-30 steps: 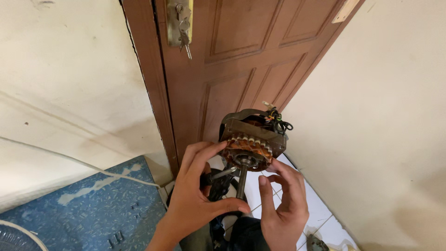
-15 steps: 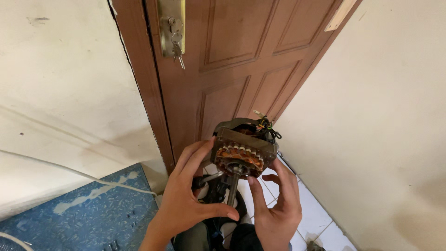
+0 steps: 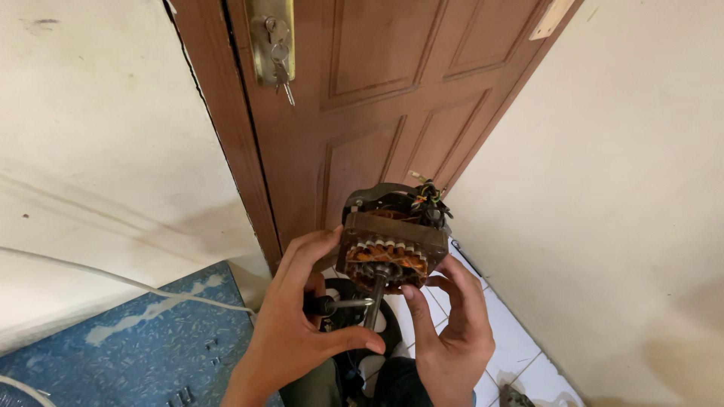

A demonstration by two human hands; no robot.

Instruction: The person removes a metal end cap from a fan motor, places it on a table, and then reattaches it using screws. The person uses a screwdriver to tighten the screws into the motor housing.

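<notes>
A small electric motor (image 3: 394,240) with copper windings, a rusty brown core and a steel shaft pointing down is held up in front of the door. My right hand (image 3: 452,332) grips its right side and underside, thumb near the shaft. My left hand (image 3: 298,324) cups the left side with fingers spread, and a screwdriver (image 3: 343,304) with a dark handle lies across it, tip pointing toward the shaft. A bundle of coloured wires (image 3: 430,197) sticks out at the motor's top right.
A brown panelled wooden door (image 3: 377,105) stands ahead, keys hanging in its brass lock (image 3: 273,45). Cream walls flank it. A worn blue surface (image 3: 143,347) lies at lower left with a white cable (image 3: 113,279) over it. White floor tiles (image 3: 513,347) show below.
The view has shifted so the motor and both hands sit slightly lower and more central. The hands keep the same hold on the motor.
</notes>
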